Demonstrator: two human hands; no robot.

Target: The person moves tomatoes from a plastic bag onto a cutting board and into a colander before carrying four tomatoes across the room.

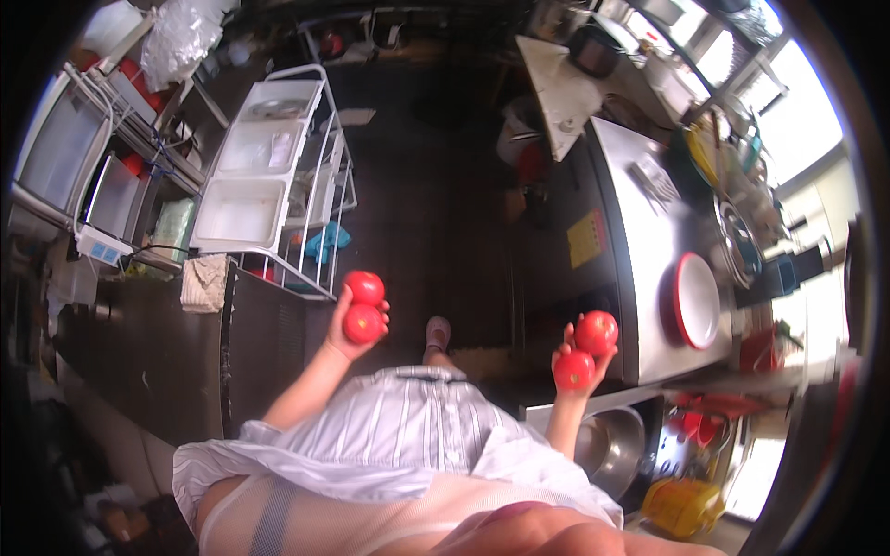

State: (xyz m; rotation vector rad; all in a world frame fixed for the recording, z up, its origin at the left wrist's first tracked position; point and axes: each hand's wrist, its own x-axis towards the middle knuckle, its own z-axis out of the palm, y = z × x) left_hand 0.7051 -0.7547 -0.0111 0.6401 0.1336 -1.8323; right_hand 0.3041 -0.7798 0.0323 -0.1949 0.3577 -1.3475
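Two red tomatoes (363, 324) rest one against the other in my left hand (340, 326), whose fingers curl around them. My right hand (603, 363) holds two more red tomatoes (574, 370), also touching each other. Both hands are in the air in front of my body, well apart. Near the left hand stands a white wheeled rack (306, 274). The right hand is beside the edge of a stainless steel counter (650, 306), on which a white dish with a red rim (697, 300) sits.
White plastic bins (240, 212) fill the rack's top. A dark cabinet (153, 347) with a folded cloth (204, 283) stands left. Beyond the counter are a cutting board (560, 90) and a dark pot (595, 50). A metal basin (615, 445) and yellow jug (681, 507) are at lower right.
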